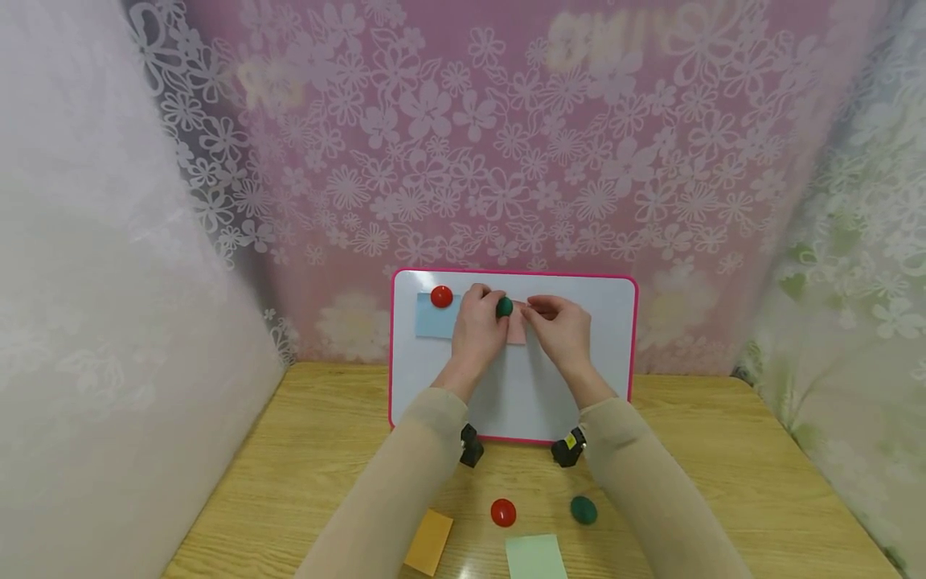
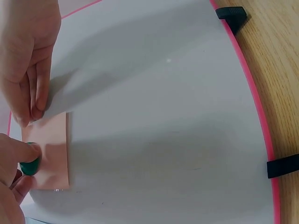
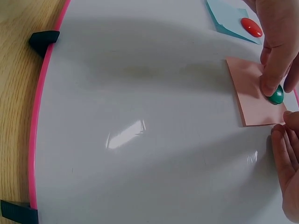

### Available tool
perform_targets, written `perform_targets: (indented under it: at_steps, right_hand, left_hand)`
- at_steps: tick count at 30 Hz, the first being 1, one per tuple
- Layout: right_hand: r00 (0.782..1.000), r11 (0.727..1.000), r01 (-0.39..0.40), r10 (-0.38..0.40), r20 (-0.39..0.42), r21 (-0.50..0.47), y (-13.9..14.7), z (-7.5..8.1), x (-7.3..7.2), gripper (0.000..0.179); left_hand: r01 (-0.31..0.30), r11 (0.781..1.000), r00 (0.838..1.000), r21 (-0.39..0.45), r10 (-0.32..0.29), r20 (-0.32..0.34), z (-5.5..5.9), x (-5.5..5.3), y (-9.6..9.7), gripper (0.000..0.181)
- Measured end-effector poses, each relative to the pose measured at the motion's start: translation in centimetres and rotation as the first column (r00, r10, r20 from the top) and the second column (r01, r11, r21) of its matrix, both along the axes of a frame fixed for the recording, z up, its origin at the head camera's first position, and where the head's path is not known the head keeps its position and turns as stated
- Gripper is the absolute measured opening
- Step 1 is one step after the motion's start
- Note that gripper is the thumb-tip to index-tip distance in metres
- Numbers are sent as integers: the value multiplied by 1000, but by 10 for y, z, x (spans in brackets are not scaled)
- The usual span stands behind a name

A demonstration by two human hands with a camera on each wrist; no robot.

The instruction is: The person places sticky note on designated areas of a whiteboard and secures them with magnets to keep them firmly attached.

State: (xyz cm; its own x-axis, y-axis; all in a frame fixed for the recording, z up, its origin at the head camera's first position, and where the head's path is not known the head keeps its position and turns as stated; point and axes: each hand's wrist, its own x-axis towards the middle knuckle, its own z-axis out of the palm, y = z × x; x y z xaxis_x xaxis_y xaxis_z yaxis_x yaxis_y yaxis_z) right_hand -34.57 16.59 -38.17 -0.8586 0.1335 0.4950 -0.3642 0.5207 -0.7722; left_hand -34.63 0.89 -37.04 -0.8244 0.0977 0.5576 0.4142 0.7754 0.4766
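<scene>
Left hand (image 1: 481, 328) pinches one of two round green magnets (image 1: 504, 307) on a pink paper note (image 3: 247, 84) against a pink-framed whiteboard (image 1: 608, 338); right hand (image 1: 566, 331) pinches the note's corner. Two round red magnets (image 1: 441, 297), three other notes (image 1: 537, 556) show.

Glossy whiteboard (image 3: 140, 93), matt pink paper (image 3: 252, 105)

left hand (image 3: 282, 37) grips green magnet (image 3: 277, 96) on pink note (image 3: 246, 84) | right hand (image 3: 292, 168) pinches its corner | red magnet (image 3: 252, 27) on blue note (image 3: 227, 17) | pink-rimmed whiteboard (image 3: 140, 93) | two dark fittings (image 3: 43, 41) at rim | wooden table (image 3: 16, 126)
</scene>
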Motion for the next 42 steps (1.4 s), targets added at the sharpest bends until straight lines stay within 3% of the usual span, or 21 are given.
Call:
perform_targets:
  at_steps: [15, 42]
  right_hand:
    - [999, 1000, 20, -20, -28, -6, 6, -1, 0, 25]
    - [999, 999, 38, -38, 26, 6, 9, -1, 9, 24]
  left_hand:
    - [9, 1000, 1000, 17, -9, 0, 0, 1, -2, 38]
    - [11, 1000, 999, 25, -10, -48, 1, 10, -8, 33]
